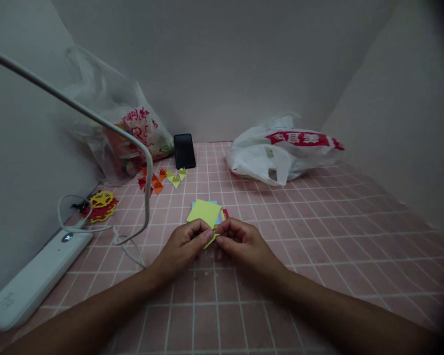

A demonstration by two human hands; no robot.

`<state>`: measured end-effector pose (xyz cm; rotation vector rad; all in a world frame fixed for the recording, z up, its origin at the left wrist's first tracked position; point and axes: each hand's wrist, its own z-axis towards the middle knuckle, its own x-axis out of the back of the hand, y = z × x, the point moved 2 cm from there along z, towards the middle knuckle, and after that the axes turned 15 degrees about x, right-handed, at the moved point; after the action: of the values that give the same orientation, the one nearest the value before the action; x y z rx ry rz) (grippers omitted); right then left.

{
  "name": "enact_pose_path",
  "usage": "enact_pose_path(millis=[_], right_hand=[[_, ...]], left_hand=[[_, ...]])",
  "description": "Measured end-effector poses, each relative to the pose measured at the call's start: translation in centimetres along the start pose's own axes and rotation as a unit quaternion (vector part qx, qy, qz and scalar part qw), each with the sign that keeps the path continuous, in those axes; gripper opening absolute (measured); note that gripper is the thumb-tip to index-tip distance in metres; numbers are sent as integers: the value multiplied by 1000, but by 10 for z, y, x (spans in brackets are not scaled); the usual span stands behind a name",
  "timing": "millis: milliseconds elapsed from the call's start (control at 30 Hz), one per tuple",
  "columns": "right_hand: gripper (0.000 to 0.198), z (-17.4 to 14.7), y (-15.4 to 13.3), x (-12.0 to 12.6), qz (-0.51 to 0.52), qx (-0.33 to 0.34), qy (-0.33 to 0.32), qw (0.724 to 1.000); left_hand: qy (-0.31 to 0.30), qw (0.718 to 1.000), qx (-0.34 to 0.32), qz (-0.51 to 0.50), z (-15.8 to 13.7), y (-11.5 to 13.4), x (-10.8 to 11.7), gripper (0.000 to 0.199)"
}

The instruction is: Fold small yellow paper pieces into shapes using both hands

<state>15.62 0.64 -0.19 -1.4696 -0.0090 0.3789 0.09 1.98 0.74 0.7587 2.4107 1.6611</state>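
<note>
A small folded piece of yellow-green paper (211, 240) is pinched between my two hands, near the middle of the view. My left hand (190, 241) is closed on its left side, thumb and forefinger together. My right hand (242, 241) is closed on its right side, and much of the paper is hidden by the fingers. Just beyond my hands lies a stack of square coloured papers, with a yellow-green sheet (204, 212) on top. Behind to the left sit several small folded paper shapes, some orange (157, 184), some red and some pale yellow (175, 179).
A white power bank (37, 281) with a cable lies at the left. A pale grey curved rod (107, 125) crosses the upper left. Red and yellow cut-out pieces (101, 204), a black phone (184, 151) and two plastic bags (144, 130) (259, 155) stand farther back on the pink tiled surface.
</note>
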Motion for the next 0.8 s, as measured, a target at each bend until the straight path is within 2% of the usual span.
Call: enact_pose_path(millis=[200,367,533,667,800], right_hand=[[18,-1,1,0,-4,8,-3,1000],[16,-2,-2,0,-48,29,-1,998],[16,-3,-4,0,-59,25,5,998],[16,-3,-5,-2,-57,20,-6,998],[17,-4,-5,-4,-51,13,-16,998]], left_hand=[[-6,1000,-7,5,0,1,0,24],[-1,999,-28,22,0,0,0,22],[31,997,-62,45,0,1,0,14],[81,986,-93,110,-2,4,2,11],[86,985,-92,121,-3,7,2,11]])
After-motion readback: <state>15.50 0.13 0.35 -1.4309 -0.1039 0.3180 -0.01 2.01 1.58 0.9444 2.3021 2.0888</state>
